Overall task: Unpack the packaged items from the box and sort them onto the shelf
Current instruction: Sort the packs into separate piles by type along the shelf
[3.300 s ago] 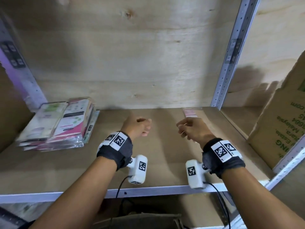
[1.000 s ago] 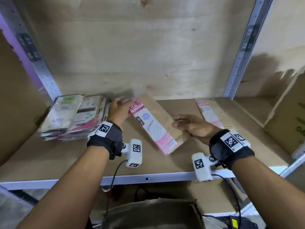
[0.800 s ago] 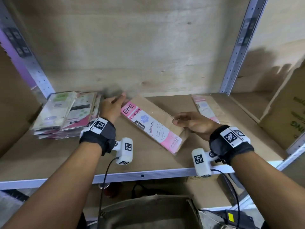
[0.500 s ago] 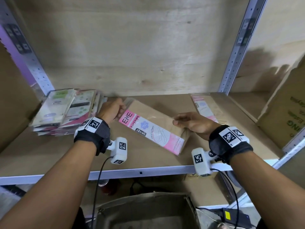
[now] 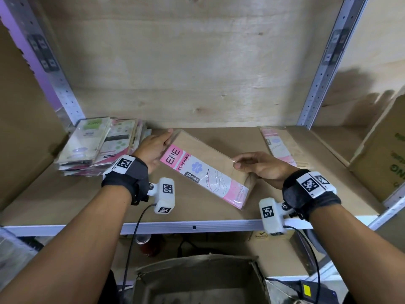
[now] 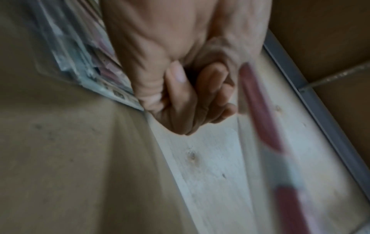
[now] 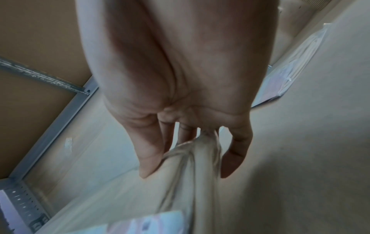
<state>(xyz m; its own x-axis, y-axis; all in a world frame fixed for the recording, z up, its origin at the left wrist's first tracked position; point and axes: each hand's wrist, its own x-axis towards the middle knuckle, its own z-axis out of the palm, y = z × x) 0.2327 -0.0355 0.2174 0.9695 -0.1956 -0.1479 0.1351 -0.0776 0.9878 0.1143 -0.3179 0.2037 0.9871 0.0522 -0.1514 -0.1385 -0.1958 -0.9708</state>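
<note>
A long stocking package [image 5: 206, 172], tan with a pink and white label, hangs slanted just above the shelf board [image 5: 197, 211]. My left hand [image 5: 163, 141] holds its pink top end next to the stack. In the blurred left wrist view that hand [image 6: 200, 95] has curled fingers, with the package's pink edge [image 6: 258, 110] beside them. My right hand [image 5: 238, 163] pinches the package's right edge. The right wrist view shows this hand [image 7: 188, 171] with thumb and fingers closed on the clear wrapper [image 7: 196, 152].
A stack of several flat packages [image 5: 98, 145] lies at the shelf's left. One pink package [image 5: 278, 148] lies flat at the back right. A cardboard box [image 5: 383, 154] stands in the bay to the right. An open box [image 5: 197, 279] sits below the shelf edge.
3.3 s ago both hands were empty fists; now they hold the stocking package. Over the last second its pink end and my left hand have drifted left toward the stack.
</note>
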